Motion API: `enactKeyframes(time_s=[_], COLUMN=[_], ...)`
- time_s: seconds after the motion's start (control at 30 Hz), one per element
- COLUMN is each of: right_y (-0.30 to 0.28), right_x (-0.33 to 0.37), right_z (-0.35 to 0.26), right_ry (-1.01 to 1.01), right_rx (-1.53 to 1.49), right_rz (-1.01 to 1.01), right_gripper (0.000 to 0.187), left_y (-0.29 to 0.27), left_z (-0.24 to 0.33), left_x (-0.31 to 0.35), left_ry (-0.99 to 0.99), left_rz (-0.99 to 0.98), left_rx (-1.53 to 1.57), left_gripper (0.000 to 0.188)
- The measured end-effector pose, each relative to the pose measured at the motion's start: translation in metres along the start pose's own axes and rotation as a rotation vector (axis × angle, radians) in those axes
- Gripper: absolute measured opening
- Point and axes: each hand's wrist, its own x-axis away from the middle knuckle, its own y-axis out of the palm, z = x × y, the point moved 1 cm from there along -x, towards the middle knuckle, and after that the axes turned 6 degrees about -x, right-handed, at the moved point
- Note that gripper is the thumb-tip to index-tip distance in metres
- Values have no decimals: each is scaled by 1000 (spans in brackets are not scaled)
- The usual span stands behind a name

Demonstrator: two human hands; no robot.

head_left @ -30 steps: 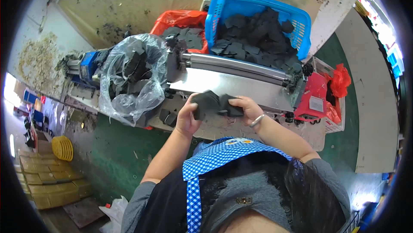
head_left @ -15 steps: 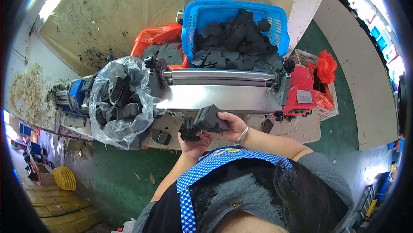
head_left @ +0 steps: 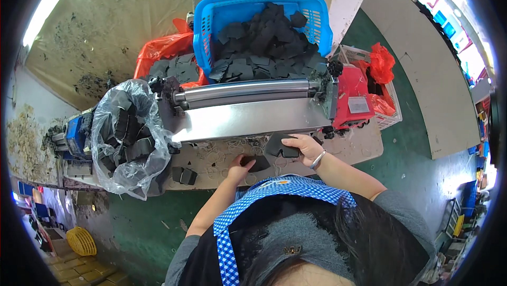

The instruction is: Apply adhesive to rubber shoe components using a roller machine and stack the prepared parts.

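Observation:
My right hand [head_left: 306,149], a bracelet at its wrist, grips a stack of black square sheet pieces [head_left: 279,145] just in front of the machine's metal plate. Lower and to the left, my left hand [head_left: 240,169] has its fingers closed on a smaller dark stack of pieces [head_left: 258,163]. The two stacks are apart, both over the near strip of the table [head_left: 211,167]. Thin pale loops like rubber bands lie scattered there. A small black bundle [head_left: 184,175] rests on the table left of my left hand.
A machine with a steel roller [head_left: 248,91] and red end housing [head_left: 355,96] spans the table. Behind it stands a blue basket [head_left: 211,9] of black pieces, beside a red bag [head_left: 163,51]. A clear plastic bag [head_left: 132,172] of black bundles sits left; a white crate [head_left: 393,117] right.
The pieces held together between both hands are now in two separate stacks, one per hand. My right hand has moved slightly right. The whole view has shifted a little.

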Motion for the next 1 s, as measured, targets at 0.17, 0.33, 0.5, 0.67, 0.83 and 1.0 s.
enactKeyframes(time_s=[0.17, 0.33, 0.5, 0.67, 0.83, 1.0], right_y=[-5, 14, 86, 110, 97, 87], right_x=[14, 12, 7, 5, -18, -38], right_z=[-10, -32, -31, -18, -37, -47], right_ry=[-72, -676, -1332, -1293, -872, -702], right_rx=[-17, 280, 1010, 1006, 892, 875], right_rz=[45, 166, 62, -299, -296, -187], right_gripper=[33, 37, 57, 70, 32, 23], left_y=[-16, -55, -72, -101, -106, -104], left_z=[51, 129, 220, 232, 227, 224], left_x=[22, 44, 60, 61, 55, 46], left_ry=[244, 53, 210, 166, 171, 120], left_rz=[433, 76, -226, -79, 59, 136], left_rx=[-763, -686, 1328, 1262, 1213, 1200], left_gripper=[53, 46, 36, 30, 22, 21])
